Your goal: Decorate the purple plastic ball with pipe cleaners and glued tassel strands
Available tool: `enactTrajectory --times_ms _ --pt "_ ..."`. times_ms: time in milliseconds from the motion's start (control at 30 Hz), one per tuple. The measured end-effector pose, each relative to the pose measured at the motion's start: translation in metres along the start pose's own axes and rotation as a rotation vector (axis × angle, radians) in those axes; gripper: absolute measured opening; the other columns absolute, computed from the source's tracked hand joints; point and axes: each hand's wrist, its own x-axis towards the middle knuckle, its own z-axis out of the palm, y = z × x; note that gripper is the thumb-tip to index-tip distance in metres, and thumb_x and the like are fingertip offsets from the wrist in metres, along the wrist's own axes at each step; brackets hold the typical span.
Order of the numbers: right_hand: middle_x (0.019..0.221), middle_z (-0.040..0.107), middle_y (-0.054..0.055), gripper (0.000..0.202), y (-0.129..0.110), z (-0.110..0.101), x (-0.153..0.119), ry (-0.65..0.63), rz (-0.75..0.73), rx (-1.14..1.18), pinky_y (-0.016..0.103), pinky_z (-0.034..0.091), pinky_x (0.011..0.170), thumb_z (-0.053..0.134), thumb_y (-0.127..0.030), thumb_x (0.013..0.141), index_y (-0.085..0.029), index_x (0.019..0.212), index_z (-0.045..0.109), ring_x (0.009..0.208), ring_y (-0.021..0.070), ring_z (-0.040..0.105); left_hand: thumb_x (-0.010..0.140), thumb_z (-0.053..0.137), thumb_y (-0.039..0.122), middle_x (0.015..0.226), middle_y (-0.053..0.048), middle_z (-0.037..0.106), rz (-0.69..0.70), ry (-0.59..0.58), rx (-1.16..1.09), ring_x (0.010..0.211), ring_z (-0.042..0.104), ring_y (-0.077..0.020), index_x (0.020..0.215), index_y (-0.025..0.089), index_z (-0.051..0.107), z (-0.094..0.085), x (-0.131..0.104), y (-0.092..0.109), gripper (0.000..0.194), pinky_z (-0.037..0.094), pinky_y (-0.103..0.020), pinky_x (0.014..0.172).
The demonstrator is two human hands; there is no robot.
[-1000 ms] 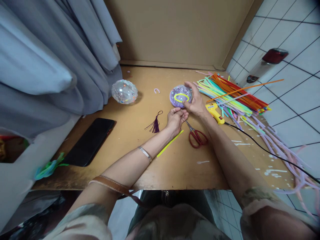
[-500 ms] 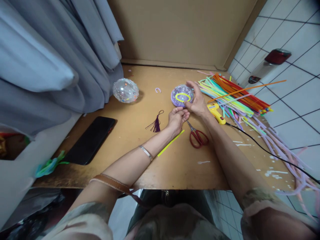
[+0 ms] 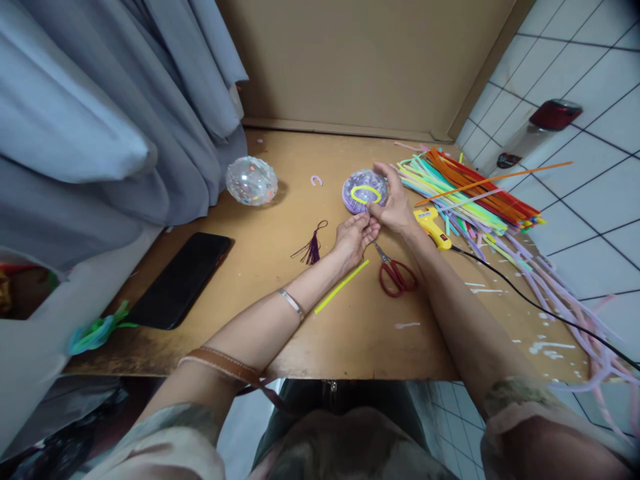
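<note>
A clear ball with purple trim stands on the table, a yellow ring showing on its near side. My right hand grips the ball from the right, thumb in front and fingers behind. Just below the ball is my left hand, its fingers curled together close to the right thumb; whatever they may pinch is hidden. Red-handled scissors lie beneath the hands, blades toward the left fingers. A yellow pipe cleaner rests along the left forearm. A dark purple tassel lies left of the left hand.
Another clear decorated ball stands at the back left, near a curtain. A black phone lies at the left. A yellow glue gun with its cord and a pile of coloured pipe cleaners are at the right.
Hardly anything differs: the left hand has shifted very slightly beneath the ball. The right hand keeps its hold on the ball.
</note>
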Motion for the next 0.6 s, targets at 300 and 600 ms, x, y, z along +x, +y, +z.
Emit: enactTrajectory --times_ms 300,600 --pt "0.148 0.054 0.011 0.079 0.0018 0.0006 -0.0004 -0.024 0.0 -0.006 0.066 0.03 0.123 0.077 -0.036 0.072 -0.03 0.144 0.047 0.142 0.0375 0.046 0.099 0.051 0.009 0.059 0.003 0.06 -0.014 0.022 -0.018 0.051 0.057 -0.0041 0.078 0.014 0.055 0.0017 0.0027 0.0044 0.023 0.047 -0.015 0.06" --pt "0.145 0.057 0.01 0.073 -0.0043 0.0001 -0.0001 -0.008 -0.012 -0.024 0.064 0.035 0.121 0.076 -0.043 0.074 -0.031 0.141 0.048 0.138 0.0366 0.05 0.099 0.051 0.008 0.062 0.002 0.061 -0.008 0.026 -0.035 0.054 0.058 -0.0049 0.079 0.015 0.055 -0.0004 0.0057 0.0039 0.022 0.049 -0.017 0.065"
